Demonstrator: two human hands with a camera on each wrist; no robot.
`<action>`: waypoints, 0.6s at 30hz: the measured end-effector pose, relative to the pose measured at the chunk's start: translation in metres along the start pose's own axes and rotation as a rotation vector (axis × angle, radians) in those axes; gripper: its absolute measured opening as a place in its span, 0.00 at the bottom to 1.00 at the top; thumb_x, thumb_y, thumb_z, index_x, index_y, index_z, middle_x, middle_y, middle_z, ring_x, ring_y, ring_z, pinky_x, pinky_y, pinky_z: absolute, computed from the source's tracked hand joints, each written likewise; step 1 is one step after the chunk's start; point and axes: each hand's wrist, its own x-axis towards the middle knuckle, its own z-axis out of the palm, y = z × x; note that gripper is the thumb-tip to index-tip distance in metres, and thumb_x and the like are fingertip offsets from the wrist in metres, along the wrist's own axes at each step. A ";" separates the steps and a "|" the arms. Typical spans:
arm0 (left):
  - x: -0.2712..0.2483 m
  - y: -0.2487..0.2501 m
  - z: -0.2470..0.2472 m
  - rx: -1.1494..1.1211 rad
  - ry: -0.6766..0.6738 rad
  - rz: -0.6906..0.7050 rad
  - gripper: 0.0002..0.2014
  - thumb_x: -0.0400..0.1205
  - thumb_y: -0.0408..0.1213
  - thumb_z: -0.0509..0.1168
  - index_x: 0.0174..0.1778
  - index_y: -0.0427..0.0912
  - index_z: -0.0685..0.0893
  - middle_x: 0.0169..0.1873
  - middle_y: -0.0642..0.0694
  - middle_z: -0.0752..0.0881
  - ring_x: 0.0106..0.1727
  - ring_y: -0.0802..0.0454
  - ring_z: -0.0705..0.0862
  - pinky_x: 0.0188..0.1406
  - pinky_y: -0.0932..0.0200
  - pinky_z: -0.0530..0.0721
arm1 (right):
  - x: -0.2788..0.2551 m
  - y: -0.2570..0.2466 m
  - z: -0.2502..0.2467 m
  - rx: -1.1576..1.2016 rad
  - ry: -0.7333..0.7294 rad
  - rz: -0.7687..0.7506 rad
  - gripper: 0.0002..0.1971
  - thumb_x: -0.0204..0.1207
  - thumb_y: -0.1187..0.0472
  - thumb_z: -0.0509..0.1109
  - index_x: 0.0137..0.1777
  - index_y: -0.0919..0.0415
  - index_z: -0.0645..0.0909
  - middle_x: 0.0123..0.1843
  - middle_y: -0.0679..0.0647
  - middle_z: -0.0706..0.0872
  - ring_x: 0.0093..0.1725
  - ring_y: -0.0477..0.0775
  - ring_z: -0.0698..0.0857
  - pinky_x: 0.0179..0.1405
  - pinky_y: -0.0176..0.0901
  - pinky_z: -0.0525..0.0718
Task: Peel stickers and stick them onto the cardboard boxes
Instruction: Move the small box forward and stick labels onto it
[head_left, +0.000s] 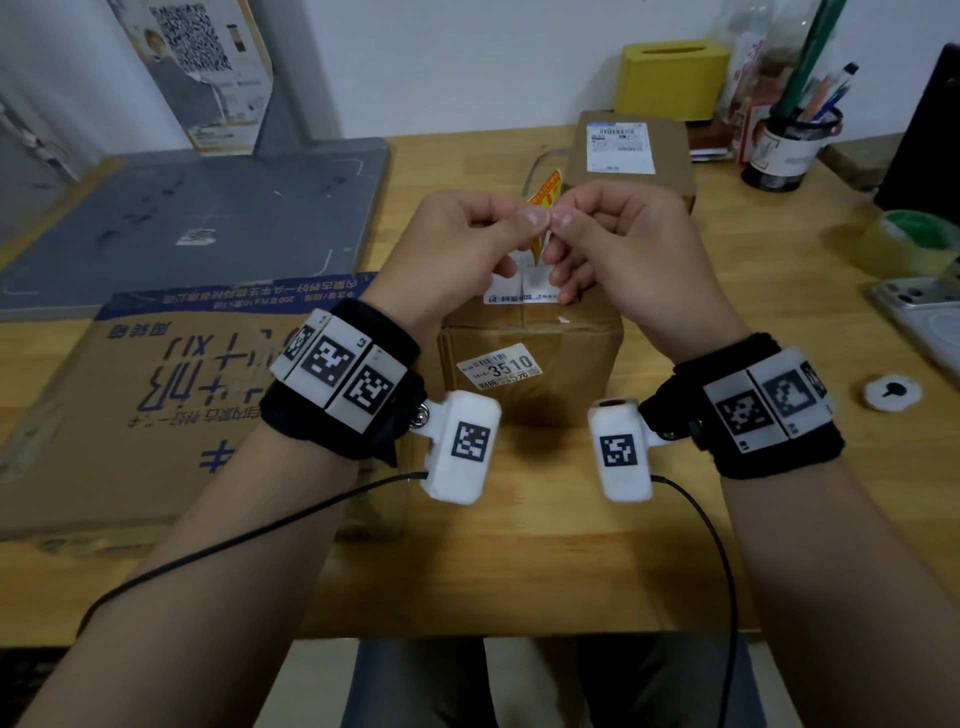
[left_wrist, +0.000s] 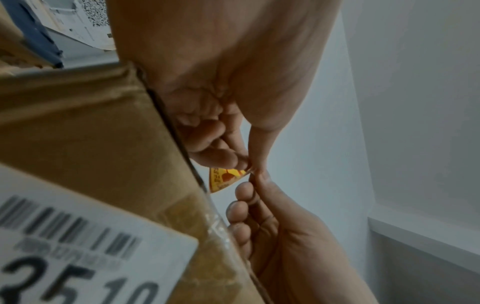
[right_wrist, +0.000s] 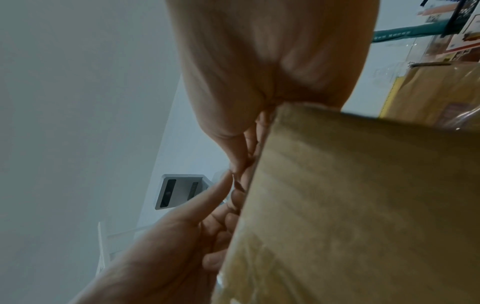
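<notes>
Centre frame, above brown cardboard box (head_left: 530, 358) on wooden worktop (head_left: 519, 561): left hand (head_left: 457, 249) and right hand (head_left: 623, 244), thumbs and forefingers pinching small yellow-and-red sticker (head_left: 543, 200), apparently to separate it from its backing; held directly over box, presumably for prompt sticking.

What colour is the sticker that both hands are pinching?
The sticker is yellow with red-orange markings, seen best in the left wrist view.
</notes>
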 end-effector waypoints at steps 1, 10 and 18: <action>0.000 0.000 -0.001 -0.013 -0.003 -0.006 0.06 0.85 0.41 0.70 0.43 0.49 0.91 0.32 0.57 0.85 0.29 0.62 0.80 0.24 0.68 0.74 | -0.001 -0.001 0.000 0.007 0.000 -0.003 0.08 0.86 0.68 0.69 0.45 0.61 0.85 0.31 0.54 0.87 0.27 0.50 0.86 0.26 0.44 0.87; -0.002 0.005 0.005 0.035 0.006 -0.016 0.10 0.87 0.38 0.67 0.39 0.47 0.87 0.31 0.52 0.83 0.27 0.62 0.80 0.22 0.68 0.73 | -0.003 -0.004 -0.004 -0.151 0.044 0.000 0.11 0.85 0.65 0.70 0.41 0.55 0.86 0.29 0.47 0.86 0.28 0.46 0.84 0.27 0.41 0.83; 0.000 0.005 0.000 -0.079 0.019 -0.108 0.09 0.87 0.37 0.66 0.43 0.42 0.86 0.35 0.48 0.82 0.30 0.58 0.81 0.22 0.62 0.73 | -0.005 -0.007 -0.009 -0.143 0.111 0.042 0.09 0.84 0.65 0.70 0.41 0.59 0.86 0.29 0.50 0.85 0.27 0.49 0.83 0.28 0.41 0.82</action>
